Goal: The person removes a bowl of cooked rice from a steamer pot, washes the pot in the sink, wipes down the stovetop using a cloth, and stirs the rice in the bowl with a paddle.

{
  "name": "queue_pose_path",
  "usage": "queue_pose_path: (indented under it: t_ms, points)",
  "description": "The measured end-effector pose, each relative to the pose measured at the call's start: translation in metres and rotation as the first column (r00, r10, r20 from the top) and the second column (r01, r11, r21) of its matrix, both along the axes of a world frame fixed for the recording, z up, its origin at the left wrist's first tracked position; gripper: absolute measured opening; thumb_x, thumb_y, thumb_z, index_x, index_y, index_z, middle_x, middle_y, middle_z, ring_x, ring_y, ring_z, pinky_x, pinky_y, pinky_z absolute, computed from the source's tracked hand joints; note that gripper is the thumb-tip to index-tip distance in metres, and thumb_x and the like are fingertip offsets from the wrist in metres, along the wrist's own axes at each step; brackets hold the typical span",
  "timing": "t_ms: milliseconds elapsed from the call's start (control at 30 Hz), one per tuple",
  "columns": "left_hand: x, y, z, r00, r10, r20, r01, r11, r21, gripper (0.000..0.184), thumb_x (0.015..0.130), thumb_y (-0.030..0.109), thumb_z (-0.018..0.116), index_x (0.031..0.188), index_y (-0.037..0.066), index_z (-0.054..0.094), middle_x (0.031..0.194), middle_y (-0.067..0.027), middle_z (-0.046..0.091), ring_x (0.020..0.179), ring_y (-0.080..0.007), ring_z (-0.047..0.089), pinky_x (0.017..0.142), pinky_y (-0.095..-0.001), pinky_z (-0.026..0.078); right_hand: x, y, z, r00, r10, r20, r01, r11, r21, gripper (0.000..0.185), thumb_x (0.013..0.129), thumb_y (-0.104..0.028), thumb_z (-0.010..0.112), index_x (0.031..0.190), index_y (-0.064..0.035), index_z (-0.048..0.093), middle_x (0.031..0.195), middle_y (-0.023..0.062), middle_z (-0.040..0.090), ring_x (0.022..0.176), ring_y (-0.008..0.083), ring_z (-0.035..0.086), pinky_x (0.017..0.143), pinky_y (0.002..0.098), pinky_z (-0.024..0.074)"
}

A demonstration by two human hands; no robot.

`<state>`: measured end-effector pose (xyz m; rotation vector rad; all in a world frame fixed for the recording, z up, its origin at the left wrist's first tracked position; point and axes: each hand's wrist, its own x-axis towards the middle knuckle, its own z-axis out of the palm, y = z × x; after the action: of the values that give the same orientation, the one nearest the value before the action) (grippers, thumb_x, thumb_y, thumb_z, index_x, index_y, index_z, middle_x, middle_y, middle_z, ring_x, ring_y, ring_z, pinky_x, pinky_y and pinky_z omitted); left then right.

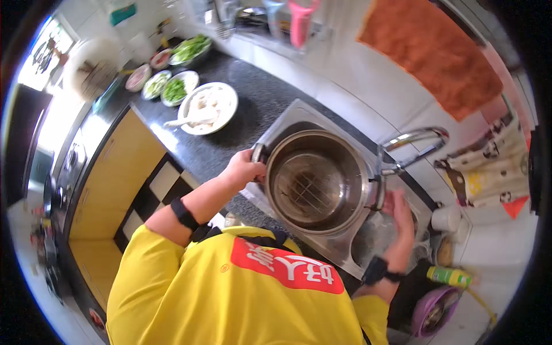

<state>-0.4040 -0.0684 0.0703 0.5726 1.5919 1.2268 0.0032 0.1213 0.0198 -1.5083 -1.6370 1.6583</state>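
Note:
A large stainless steel pot (276,204) is over the double sink, tilted so that I look down into it. On its bottom lies a wire rack (307,192) over brownish stains. My left hand (246,168) is closed around the pot's left handle (259,154). Beside the right handle (378,194) is my right hand (399,210), fingers loosely stretched and somewhat blurred; I see no grip on that handle. The chrome faucet (411,144) arches just behind the pot's right side. Whether the pot rests on the sink (287,123) is hidden.
On the dark counter (253,86) stand a white bowl (230,109) with a spoon and several dishes of chopped greens. An orange towel (431,52) hangs on the wall. At lower right are a purple basin (425,313) and a yellow-green bottle (448,276).

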Motion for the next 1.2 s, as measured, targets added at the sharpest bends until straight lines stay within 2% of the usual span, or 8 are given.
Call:
queue_pose_path:
  t_ms: [167, 267, 433, 533, 600, 733, 933, 1200]
  points:
    - [-0.012, -0.04, 0.024, 1.0, 0.022, -0.016, -0.022, 0.999, 0.043, 0.024, 0.064, -0.001, 0.066, 0.084, -0.001, 0.055, 0.067, -0.0068, 0.057, 0.058, -0.0173, 0.06, 0.056, -0.0301, 0.051, -0.03, -0.1, 0.027, 0.958, 0.031, -0.285, 0.041, 0.97, 0.241, 0.033, 0.095, -0.029, 0.045, 0.111, -0.002, 0.054, 0.101, 0.0047, 0.059, 0.093, 0.0136, 0.052, 0.088, 0.0285, 0.0391]
    - [-0.03, -0.068, 0.027, 0.999, 0.033, -0.02, -0.032, 0.999, 0.018, 0.022, 0.065, 0.001, 0.066, 0.081, 0.0, 0.053, 0.069, -0.0085, 0.059, 0.058, -0.0172, 0.06, 0.055, -0.0303, 0.051, -0.061, -0.131, 0.053, 0.995, 0.08, -0.067, -0.045, 0.909, 0.415, 0.022, 0.093, -0.018, 0.047, 0.106, -0.0014, 0.053, 0.098, 0.0043, 0.058, 0.092, 0.0124, 0.05, 0.086, 0.0282, 0.0385]
    - [-0.061, -0.133, 0.064, 0.999, 0.036, -0.034, -0.038, 0.997, -0.07, 0.023, 0.067, 0.005, 0.067, 0.083, -0.001, 0.053, 0.071, -0.0095, 0.06, 0.06, -0.0158, 0.06, 0.052, -0.0271, 0.048, -0.112, -0.171, 0.072, 0.996, 0.06, -0.06, -0.026, 0.888, 0.459, 0.018, 0.093, -0.018, 0.047, 0.1, -0.0023, 0.053, 0.093, 0.0035, 0.056, 0.086, 0.0133, 0.051, 0.083, 0.0283, 0.0389]
    - [-0.09, -0.18, 0.051, 0.994, 0.095, -0.048, -0.098, 0.994, -0.055, 0.024, 0.067, 0.006, 0.068, 0.085, -0.002, 0.054, 0.07, -0.0081, 0.059, 0.062, -0.016, 0.061, 0.057, -0.0275, 0.05, -0.148, -0.197, 0.07, 0.942, 0.061, -0.33, 0.073, 0.924, 0.377, 0.019, 0.095, -0.02, 0.046, 0.096, -0.0024, 0.052, 0.086, 0.0036, 0.053, 0.083, 0.0134, 0.051, 0.08, 0.028, 0.0417]
    - [-0.108, -0.216, 0.037, 0.985, 0.148, -0.085, -0.143, 0.988, 0.056, 0.025, 0.065, 0.02, 0.067, 0.081, 0.004, 0.058, 0.065, -0.0059, 0.062, 0.052, -0.0119, 0.057, 0.042, -0.0262, 0.042, -0.174, -0.215, 0.07, 0.941, 0.107, -0.321, 0.026, 0.922, 0.386, 0.019, 0.095, -0.021, 0.045, 0.095, -0.0026, 0.051, 0.086, 0.0038, 0.053, 0.082, 0.0134, 0.052, 0.079, 0.0282, 0.0424]
    - [-0.148, -0.3, 0.055, 0.963, 0.227, -0.145, -0.222, 0.974, 0.051, 0.027, 0.064, 0.021, 0.066, 0.078, -0.001, 0.059, 0.069, -0.0101, 0.062, 0.063, -0.0159, 0.061, 0.06, -0.0287, 0.05, -0.25, -0.265, 0.077, 0.902, 0.215, -0.374, -0.08, 0.935, 0.344, 0.02, 0.096, -0.022, 0.044, 0.094, -0.0035, 0.05, 0.087, 0.0042, 0.054, 0.08, 0.0137, 0.054, 0.078, 0.0292, 0.0444]
    - [-0.203, -0.422, 0.063, 0.887, 0.434, -0.156, -0.439, 0.898, 0.004, 0.029, 0.067, 0.016, 0.068, 0.085, -0.004, 0.056, 0.072, -0.0107, 0.061, 0.064, -0.0162, 0.062, 0.06, -0.0295, 0.052, -0.368, -0.317, 0.063, 0.799, 0.341, -0.496, -0.278, 0.94, 0.199, 0.015, 0.095, -0.017, 0.045, 0.096, -0.0026, 0.05, 0.089, 0.0047, 0.055, 0.081, 0.0129, 0.053, 0.078, 0.0275, 0.043]
    - [-0.251, -0.54, 0.04, 0.658, 0.752, -0.045, -0.74, 0.656, 0.15, 0.018, 0.066, 0.008, 0.062, 0.079, 0.001, 0.052, 0.069, -0.0066, 0.057, 0.06, -0.0143, 0.056, 0.058, -0.0273, 0.047, -0.531, -0.389, 0.078, 0.747, 0.589, -0.309, -0.528, 0.808, 0.262, 0.014, 0.086, -0.014, 0.058, 0.085, -0.0003, 0.056, 0.077, 0.0028, 0.059, 0.071, 0.009, 0.054, 0.066, 0.0227, 0.0437]
